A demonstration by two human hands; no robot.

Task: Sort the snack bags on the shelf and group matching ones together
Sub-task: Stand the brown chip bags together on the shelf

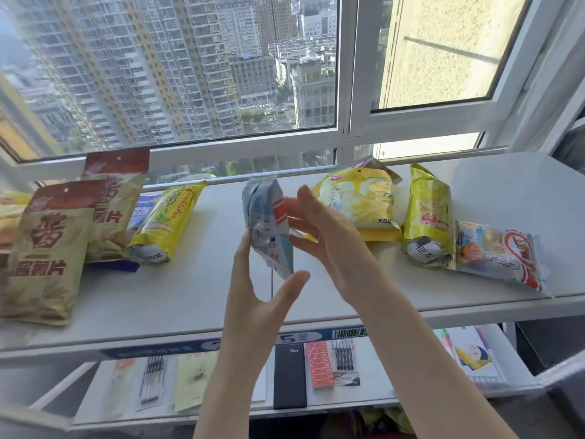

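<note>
A small blue-and-white snack bag stands upright above the middle of the white shelf. My left hand grips its lower edge between thumb and fingers. My right hand touches its right side with spread fingers. On the left lie two tan bags with red tops, a yellow bag and a blue bag partly hidden under them. On the right lie two yellow bags and a blue-and-white bag with red print.
A large window with white frames runs directly behind the shelf. A lower shelf holds pens, a black diary, a red booklet and other stationery. A dark object stands at the far right edge.
</note>
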